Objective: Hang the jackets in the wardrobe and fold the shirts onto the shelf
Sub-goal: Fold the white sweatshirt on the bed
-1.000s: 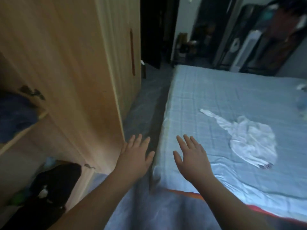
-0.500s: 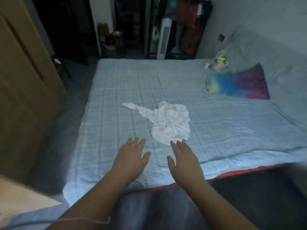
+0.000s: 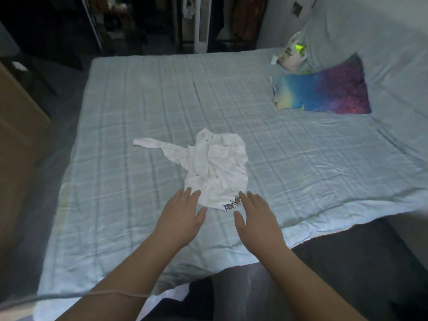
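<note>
White shirt [image 3: 215,167] crumpled on bed [image 3: 129,117], just past both flat, empty hands: left hand [image 3: 180,218] & right hand [image 3: 257,218].

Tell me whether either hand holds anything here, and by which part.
Nothing is held. The left hand and right hand are open and flat at the near edge of the crumpled white shirt on the bed; contact cannot be told.

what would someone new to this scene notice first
A crumpled white shirt lies in the middle of the pale blue checked bed, one sleeve trailing to the left. The left hand and right hand reach with straight fingers to its near edge, holding nothing. A rainbow-coloured pillow sits at the far right of the bed.
</note>
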A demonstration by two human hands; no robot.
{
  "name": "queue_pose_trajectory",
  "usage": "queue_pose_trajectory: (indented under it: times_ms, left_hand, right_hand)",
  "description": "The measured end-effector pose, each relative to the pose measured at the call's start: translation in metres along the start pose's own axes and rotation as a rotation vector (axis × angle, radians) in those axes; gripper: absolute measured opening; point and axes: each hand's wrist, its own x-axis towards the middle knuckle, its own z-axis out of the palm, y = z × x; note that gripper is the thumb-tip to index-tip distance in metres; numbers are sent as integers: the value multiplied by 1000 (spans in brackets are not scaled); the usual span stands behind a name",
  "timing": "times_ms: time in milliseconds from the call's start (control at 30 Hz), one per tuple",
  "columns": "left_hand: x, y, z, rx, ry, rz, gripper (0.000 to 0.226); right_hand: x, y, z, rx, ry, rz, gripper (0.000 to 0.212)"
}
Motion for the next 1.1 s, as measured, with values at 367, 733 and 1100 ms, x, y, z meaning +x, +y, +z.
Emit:
queue_pose_trajectory:
  times_ms: [367, 733, 1100]
  left_hand:
    - [190, -45, 66, -32, -162, -87, 54]
    - [256, -92, 227, -87, -578, -172, 54]
    - [266, -95, 268, 100, -478, -203, 32]
  right_hand:
    - [195, 50, 57, -27, -260, 65, 56]
    - [274, 143, 219, -112, -699, 58, 60]
    - [306, 175, 239, -194, -689, -32, 21]
